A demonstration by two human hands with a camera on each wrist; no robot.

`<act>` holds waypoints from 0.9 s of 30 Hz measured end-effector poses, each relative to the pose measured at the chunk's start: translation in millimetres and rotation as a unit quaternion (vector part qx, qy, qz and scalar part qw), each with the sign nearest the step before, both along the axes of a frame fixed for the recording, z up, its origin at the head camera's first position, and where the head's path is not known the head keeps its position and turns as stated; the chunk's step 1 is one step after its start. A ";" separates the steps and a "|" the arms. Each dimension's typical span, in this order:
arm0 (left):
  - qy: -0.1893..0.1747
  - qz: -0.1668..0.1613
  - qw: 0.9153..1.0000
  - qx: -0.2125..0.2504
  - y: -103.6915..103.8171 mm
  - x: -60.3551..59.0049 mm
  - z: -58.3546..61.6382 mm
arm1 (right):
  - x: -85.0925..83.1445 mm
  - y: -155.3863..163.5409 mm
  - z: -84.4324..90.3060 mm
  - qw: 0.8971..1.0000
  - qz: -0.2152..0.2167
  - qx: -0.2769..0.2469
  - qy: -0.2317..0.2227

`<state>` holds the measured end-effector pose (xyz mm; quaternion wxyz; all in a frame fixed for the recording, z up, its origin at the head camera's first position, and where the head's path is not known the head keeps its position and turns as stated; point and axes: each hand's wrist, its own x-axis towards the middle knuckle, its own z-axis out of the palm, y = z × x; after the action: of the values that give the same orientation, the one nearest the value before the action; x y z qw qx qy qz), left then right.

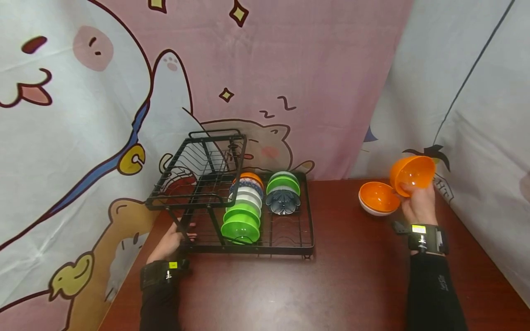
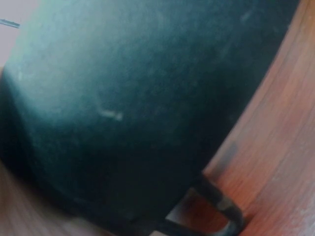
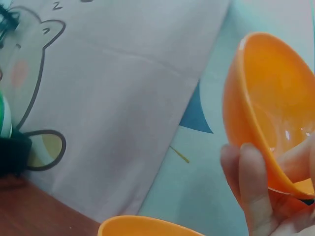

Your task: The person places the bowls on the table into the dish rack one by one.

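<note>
My right hand (image 1: 421,204) grips an orange bowl (image 1: 414,172), tilted and raised above the table. In the right wrist view the thumb lies inside the bowl (image 3: 280,93) and the fingers (image 3: 253,172) press its outside. Just left of it, another orange bowl (image 1: 377,196) sits in a white one (image 1: 374,212) on the table. My left hand (image 1: 170,240) holds the lower left side of a black two-tier dish rack (image 1: 269,249). A dark surface (image 2: 138,98) fills most of the left wrist view, hiding that hand's grip.
In the rack, a row of green bowls (image 1: 241,227), white, patterned and orange bowls stands on edge. Beside it is a shorter row with a grey petal-shaped bowl (image 1: 283,202) in front. The brown table (image 1: 290,294) meets a printed cloth (image 1: 314,92) at the back.
</note>
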<state>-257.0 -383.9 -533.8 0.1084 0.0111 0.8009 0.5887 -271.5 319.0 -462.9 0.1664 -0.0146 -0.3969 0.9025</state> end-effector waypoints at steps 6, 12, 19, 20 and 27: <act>0.006 0.004 0.999 -0.046 1.1 1.0 2.8 | 2.2 -3.3 -3.2 1.000 -0.011 0.012 -0.026; -0.007 -0.002 1.000 -0.017 1.2 1.4 2.7 | 2.9 -7.2 -4.0 0.996 -0.035 0.031 -0.082; -0.011 -0.002 1.000 -0.014 0.9 1.8 2.4 | -0.3 -11.0 -4.7 0.992 -0.057 0.051 -0.099; -0.010 0.001 1.000 -0.020 1.0 1.9 2.5 | -0.9 -12.6 -3.2 0.992 -0.058 0.055 -0.102; 0.010 0.010 0.999 -0.047 3.2 2.1 3.9 | -10.1 -33.4 12.5 0.984 -0.073 0.103 -0.127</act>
<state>-255.0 -380.7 -529.9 0.0947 0.0040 0.8287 0.5516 -281.6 285.6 -450.3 0.1808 -0.1408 -0.5035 0.8330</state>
